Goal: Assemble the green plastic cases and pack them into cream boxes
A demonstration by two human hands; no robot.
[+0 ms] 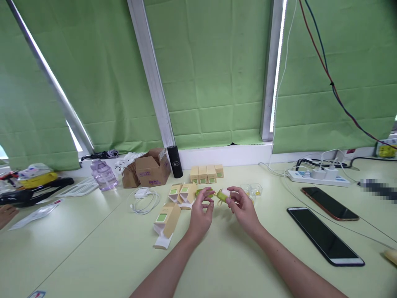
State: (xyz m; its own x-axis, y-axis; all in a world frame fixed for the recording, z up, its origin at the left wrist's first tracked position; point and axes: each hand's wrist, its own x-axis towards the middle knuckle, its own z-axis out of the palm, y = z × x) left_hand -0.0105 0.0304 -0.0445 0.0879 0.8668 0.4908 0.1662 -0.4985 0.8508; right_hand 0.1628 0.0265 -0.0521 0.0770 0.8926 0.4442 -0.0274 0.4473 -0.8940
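While the right hand (244, 210) pinches, nearer than the black tumbler (175, 162) and to its right, a small yellow-green and white item (222, 195) whose long axis seems to slope down rightward from the end facing the left hand (200, 217), I cannot tell whether the latter's curled fingers clasp anything.

Translucent purple plastic bottle (104, 176) stands left of an open brown cardboard carton (154, 169); black cylindrical tumbler (175, 162) stands just beside it. White plastic power strip (303, 178) bears white plug adapters (318, 173).

A table (99, 265), power strip (310, 179) and window blinds (214, 74) suggest an office.
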